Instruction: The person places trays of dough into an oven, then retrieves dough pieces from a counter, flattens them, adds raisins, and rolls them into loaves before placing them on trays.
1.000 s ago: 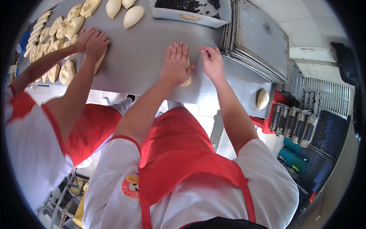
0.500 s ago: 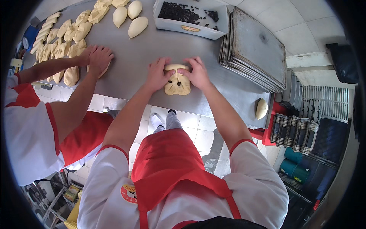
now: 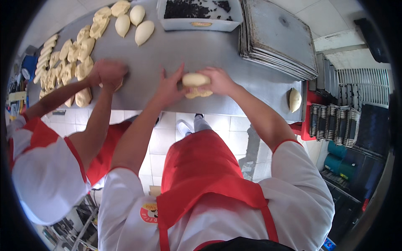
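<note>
A pale dough piece (image 3: 196,80), its far part rolled into a smooth log, rests on the steel table in front of me. Its flat near end (image 3: 198,93) is still spread out toward me. My right hand (image 3: 220,81) is closed round the right side of the roll, fingers over its far edge. On the other side, my left hand (image 3: 169,88) has its fingers spread upward, and only its thumb side touches the dough. The thumbs are partly blurred at the seam below the roll. No dark filling shows on the dough now.
A white tub (image 3: 201,25) of dark raisin-like bits stands behind. Stacked metal trays (image 3: 280,35) fill the back right; one shaped dough (image 3: 295,100) lies at the right edge. A co-worker's blurred hands (image 3: 108,74) press dough at left, beside many dough pieces (image 3: 73,52).
The dough has been rolled further toward me, covering the dark bits that showed. My left fingers have lifted and spread from it. The view has shifted slightly.
</note>
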`<state>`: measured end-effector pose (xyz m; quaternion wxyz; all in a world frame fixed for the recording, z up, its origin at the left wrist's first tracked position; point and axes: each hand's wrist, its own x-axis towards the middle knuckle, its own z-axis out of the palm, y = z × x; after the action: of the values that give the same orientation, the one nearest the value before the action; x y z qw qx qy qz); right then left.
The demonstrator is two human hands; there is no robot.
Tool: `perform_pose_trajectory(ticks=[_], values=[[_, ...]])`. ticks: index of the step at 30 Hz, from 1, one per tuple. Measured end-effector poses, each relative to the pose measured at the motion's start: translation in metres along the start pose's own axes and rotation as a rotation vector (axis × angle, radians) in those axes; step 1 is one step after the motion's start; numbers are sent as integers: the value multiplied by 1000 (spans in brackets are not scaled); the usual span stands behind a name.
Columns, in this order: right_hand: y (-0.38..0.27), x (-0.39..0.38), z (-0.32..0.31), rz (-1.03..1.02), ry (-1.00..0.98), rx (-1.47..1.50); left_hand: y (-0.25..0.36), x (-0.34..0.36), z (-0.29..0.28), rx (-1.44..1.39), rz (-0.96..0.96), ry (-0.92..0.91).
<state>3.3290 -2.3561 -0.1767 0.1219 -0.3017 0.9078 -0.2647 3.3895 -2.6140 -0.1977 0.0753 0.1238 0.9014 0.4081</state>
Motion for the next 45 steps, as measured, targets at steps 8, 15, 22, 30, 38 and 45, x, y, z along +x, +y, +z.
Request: perform_pose_trajectory(ticks=[8, 15, 22, 30, 38, 45], values=[[-2, 7, 9, -106, 192, -183, 1, 15, 26, 295, 109, 358], [2, -13, 5, -78, 49, -22, 20, -2, -1, 75, -49, -128], [8, -5, 21, 14, 390, 218, 8, 16, 20, -110, 80, 247], [-6, 44, 86, 374, 1105, 702, 37, 64, 85, -146, -134, 629], [23, -3, 3, -24, 182, -137, -4, 39, 15, 335, 21, 65], [16, -38, 23, 17, -88, 218, 0, 8, 10, 366, -1, -104]])
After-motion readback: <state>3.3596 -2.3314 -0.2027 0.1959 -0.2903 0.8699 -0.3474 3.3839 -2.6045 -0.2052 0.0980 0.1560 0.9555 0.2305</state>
